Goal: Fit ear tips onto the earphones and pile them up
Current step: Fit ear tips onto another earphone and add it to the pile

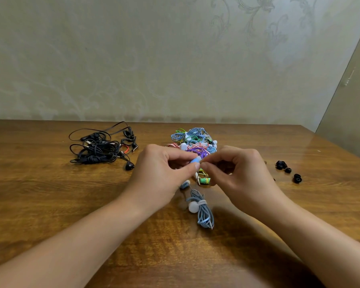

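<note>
My left hand pinches a light blue earbud between thumb and fingers above the wooden table. My right hand meets it from the right, its fingertips closed on a small pale ear tip at the earbud's end. The earbud's blue-grey coiled cable with a white tip lies on the table just below the hands. A pile of coloured earphones sits behind the hands. A green earbud lies under my right hand.
A tangle of black earphones lies at the left back. Several loose black ear tips are scattered at the right. A wallpapered wall stands behind the table's far edge.
</note>
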